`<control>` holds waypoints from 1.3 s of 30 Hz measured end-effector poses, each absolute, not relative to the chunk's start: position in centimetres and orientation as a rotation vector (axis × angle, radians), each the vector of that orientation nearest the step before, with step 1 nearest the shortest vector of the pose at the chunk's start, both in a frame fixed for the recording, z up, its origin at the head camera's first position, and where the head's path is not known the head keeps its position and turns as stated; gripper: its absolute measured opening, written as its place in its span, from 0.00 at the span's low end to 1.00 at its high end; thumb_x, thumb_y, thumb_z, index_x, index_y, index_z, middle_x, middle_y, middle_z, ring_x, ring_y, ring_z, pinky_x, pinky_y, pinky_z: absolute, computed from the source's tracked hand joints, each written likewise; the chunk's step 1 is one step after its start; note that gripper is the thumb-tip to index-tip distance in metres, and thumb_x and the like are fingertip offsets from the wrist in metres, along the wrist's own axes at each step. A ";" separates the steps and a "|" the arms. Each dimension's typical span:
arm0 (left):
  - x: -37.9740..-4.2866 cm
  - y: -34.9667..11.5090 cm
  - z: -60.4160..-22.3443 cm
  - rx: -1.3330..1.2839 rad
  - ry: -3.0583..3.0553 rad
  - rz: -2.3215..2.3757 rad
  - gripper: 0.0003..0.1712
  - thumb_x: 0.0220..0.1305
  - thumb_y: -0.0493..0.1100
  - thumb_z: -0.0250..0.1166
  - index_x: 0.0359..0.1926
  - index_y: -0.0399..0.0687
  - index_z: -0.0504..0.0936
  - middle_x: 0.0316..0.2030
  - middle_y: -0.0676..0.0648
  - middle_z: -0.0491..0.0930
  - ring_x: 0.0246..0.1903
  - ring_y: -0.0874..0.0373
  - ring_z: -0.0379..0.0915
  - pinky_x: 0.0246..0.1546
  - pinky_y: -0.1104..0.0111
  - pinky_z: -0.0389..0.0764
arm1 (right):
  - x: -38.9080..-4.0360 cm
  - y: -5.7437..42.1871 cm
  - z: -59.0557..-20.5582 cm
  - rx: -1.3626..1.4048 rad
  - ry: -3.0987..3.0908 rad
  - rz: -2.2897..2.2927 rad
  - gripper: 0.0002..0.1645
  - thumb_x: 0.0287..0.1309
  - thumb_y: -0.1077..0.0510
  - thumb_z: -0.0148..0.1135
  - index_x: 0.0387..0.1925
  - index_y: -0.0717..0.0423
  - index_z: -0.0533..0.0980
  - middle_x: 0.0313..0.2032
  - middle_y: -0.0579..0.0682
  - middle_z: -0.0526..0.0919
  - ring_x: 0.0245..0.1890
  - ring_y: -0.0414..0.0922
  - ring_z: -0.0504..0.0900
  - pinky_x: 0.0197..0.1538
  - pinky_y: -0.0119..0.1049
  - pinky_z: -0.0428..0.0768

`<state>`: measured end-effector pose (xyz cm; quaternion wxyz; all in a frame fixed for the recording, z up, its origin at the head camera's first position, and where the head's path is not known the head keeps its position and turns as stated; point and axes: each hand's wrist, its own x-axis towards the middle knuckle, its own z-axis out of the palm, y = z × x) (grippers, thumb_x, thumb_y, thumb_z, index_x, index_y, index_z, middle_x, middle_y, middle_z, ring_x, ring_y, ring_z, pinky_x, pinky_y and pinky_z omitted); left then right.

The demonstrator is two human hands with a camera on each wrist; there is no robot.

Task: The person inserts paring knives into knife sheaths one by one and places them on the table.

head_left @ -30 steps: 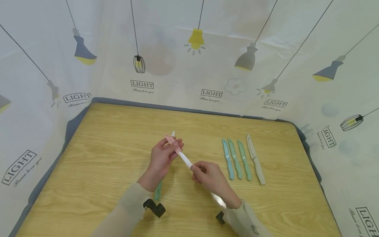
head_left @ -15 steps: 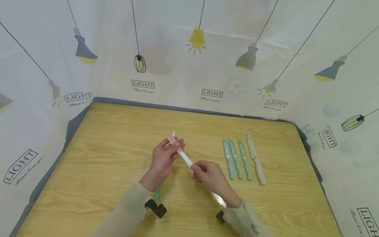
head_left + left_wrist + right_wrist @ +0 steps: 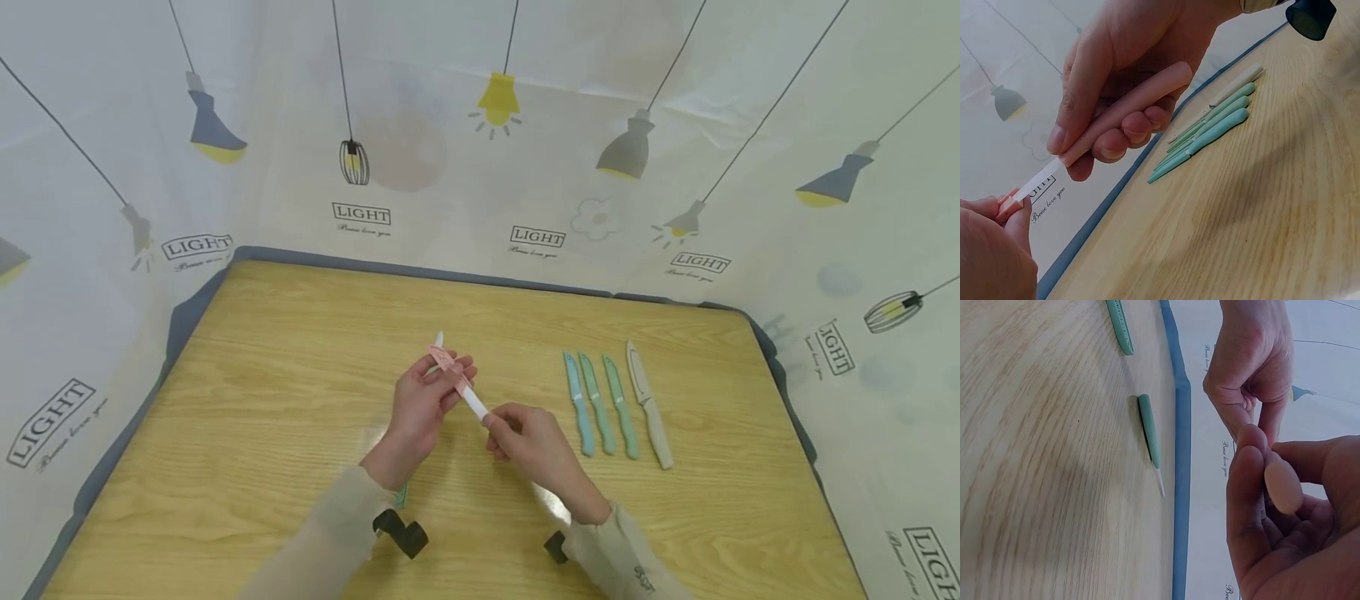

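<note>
My left hand (image 3: 422, 408) pinches a pink knife sheath (image 3: 442, 357) over the middle of the table. My right hand (image 3: 534, 443) grips the pink handle (image 3: 1132, 106) of a knife, whose white blade (image 3: 473, 403) runs partly into the sheath. In the right wrist view the handle's rounded end (image 3: 1284, 486) shows between the fingers. Behind the left hand lies a green-handled knife (image 3: 1150, 431), its white blade tip (image 3: 438, 338) bare. A green sheath (image 3: 402, 497) lies mostly hidden under the left wrist.
To the right on the wooden table (image 3: 285, 333), a blue knife (image 3: 578, 404), two green knives (image 3: 597, 404) and a larger cream knife (image 3: 649, 404) lie side by side, all sheathed. Printed cloth (image 3: 450, 192) rises around the table's back and sides.
My left hand has moved slightly right, towards the right hand, and the sheath covers more of the white blade. The right hand has stayed nearly still.
</note>
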<state>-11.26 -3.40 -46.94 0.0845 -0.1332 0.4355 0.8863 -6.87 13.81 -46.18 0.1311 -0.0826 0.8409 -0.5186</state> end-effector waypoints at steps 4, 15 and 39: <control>-11.1 -3.3 -46.9 -0.398 1.300 2.639 0.22 0.65 0.30 0.60 0.58 0.29 0.68 0.50 0.32 0.79 0.50 0.44 0.78 0.49 0.65 0.80 | -6.9 13.7 -46.2 -0.244 2.439 -1.501 0.23 0.67 0.48 0.56 0.40 0.66 0.81 0.22 0.47 0.81 0.22 0.41 0.82 0.26 0.36 0.85; -10.7 -3.1 -47.1 -0.379 1.313 2.617 0.21 0.65 0.30 0.59 0.58 0.30 0.69 0.51 0.32 0.78 0.49 0.47 0.79 0.49 0.65 0.80 | -6.9 13.5 -45.7 -0.246 2.453 -1.480 0.22 0.68 0.49 0.54 0.40 0.66 0.80 0.22 0.47 0.81 0.22 0.40 0.81 0.27 0.40 0.86; -10.7 -2.6 -47.2 -0.347 1.298 2.613 0.24 0.65 0.30 0.60 0.60 0.28 0.67 0.54 0.29 0.75 0.48 0.47 0.79 0.50 0.65 0.80 | -7.4 13.4 -45.7 -0.248 2.480 -1.480 0.23 0.68 0.47 0.55 0.38 0.65 0.81 0.22 0.47 0.82 0.24 0.50 0.83 0.24 0.36 0.84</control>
